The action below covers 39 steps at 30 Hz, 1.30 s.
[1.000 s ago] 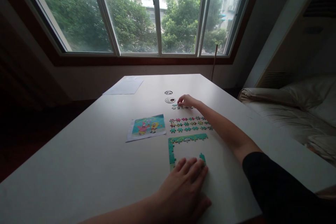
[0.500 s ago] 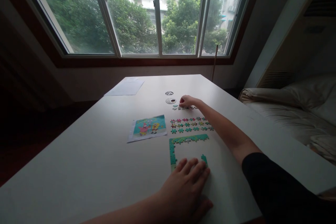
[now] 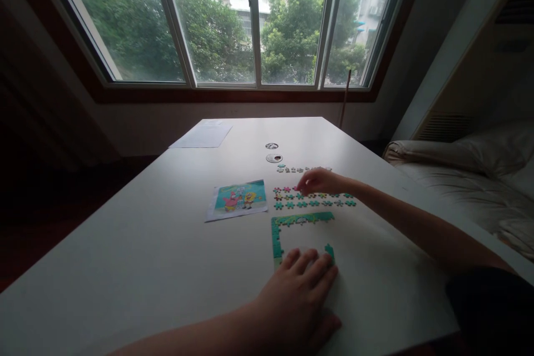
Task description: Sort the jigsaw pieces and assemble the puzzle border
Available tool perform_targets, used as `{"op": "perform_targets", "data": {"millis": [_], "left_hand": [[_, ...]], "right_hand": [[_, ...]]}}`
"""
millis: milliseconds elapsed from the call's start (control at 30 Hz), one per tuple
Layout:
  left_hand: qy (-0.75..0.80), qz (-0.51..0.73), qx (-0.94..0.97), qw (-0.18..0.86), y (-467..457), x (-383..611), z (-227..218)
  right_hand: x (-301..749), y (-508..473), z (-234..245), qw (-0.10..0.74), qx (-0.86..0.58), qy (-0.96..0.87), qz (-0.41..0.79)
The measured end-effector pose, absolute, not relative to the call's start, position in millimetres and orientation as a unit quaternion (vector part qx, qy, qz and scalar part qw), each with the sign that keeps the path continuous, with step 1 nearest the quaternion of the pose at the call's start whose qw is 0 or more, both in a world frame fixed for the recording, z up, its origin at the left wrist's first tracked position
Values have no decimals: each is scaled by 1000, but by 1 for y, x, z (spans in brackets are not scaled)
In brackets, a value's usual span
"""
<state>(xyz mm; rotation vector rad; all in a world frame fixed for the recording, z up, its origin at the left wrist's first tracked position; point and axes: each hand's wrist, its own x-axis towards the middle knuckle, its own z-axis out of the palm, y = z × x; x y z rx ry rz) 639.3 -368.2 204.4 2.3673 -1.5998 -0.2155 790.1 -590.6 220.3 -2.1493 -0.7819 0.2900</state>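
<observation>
My left hand (image 3: pixel 298 292) lies palm down with its fingers spread over the lower part of a partly joined puzzle frame (image 3: pixel 276 236). The frame's green top and left strips show, along with a bit of its right side. Above the rows of loose puzzle pieces (image 3: pixel 292 205), my right hand (image 3: pixel 321 181) is bent with thumb and fingers drawn together. Whatever sits between its fingertips, if anything, is too small to make out. A farther row of pale pieces (image 3: pixel 293 170) runs behind that hand.
Left of the pieces lies a printed cartoon picture sheet (image 3: pixel 240 200). Two round discs (image 3: pixel 274 158) are farther back on the white table (image 3: pixel 146 256). A paper sheet (image 3: pixel 202 134) rests at the far left corner. A sofa (image 3: pixel 450 178) stands beyond the right edge.
My right hand has come back toward me and slightly right, from the farthest row of pieces to the nearer rows. My left hand stays on the puzzle frame. The view has shifted slightly.
</observation>
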Motion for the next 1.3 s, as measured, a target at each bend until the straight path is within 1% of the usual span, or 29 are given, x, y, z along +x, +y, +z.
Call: {"op": "perform_targets", "data": {"millis": [67,200,367,700,767,867,1067,1167,1300], "left_hand": [[-551,-71,820,139,-368,638,203],[-546,-70,824,138,-368,635,204],[-544,-71,825,137,-368,634,207],[-543,-63,827,132,-370,635,204],[-542,-63,827,134,-371,634,203],[-542,-64,827,136,-371,634,203],[-536,-62,831,138,-372,634,199],[-538,-63,829,136,-372,634,198],[-537,-65,830,133,-373,635,199]], "right_hand": [[763,-596,217,413,-845,-298,165],[724,-604,205,448,-832,-245,218],[707,-607,199,467,-811,-222,275],[706,-605,199,484,-794,-208,303],[704,-604,199,473,-800,-214,301],[700,-603,201,432,-826,-241,271],[695,-601,205,332,-870,-331,151],[695,-600,206,310,-873,-353,134],[695,-601,207,304,-871,-364,129]]}}
